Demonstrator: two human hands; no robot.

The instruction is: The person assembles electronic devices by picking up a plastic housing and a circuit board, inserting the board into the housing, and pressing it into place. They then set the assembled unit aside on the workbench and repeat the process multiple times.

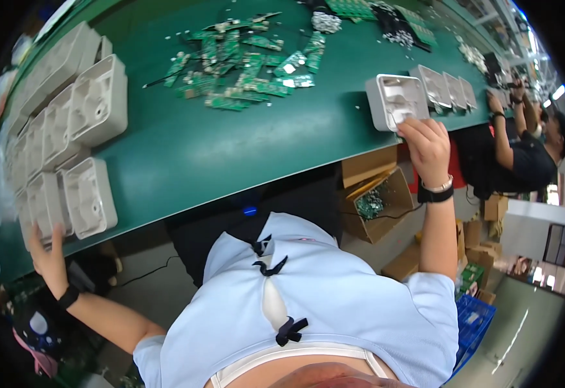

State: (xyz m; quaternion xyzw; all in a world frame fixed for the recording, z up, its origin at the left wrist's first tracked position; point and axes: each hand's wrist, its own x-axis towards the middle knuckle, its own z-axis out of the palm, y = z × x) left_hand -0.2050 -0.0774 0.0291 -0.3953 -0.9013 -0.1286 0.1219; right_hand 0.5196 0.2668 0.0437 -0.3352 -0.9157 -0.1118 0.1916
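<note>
At the left end of the table, my left hand (48,257) has its thumb and fingers around the near end of a white plastic housing (42,199), a hollow open box. Another white housing (90,197) stands just right of it, and several more are stacked behind. On the right, my right hand (428,147) grips the near edge of a single white housing (397,97), which lies open side up by the table's front edge. Its fingertips curl over the rim. A row of similar housings (432,87) continues to the right of it.
Green circuit boards (244,64) lie heaped mid-table (231,152), with small white parts (326,23) and more boards behind. Below the front edge stands a cardboard box (386,200) holding boards. At the right, another person (529,149) works at the same table. A blue crate (473,323) sits on the floor.
</note>
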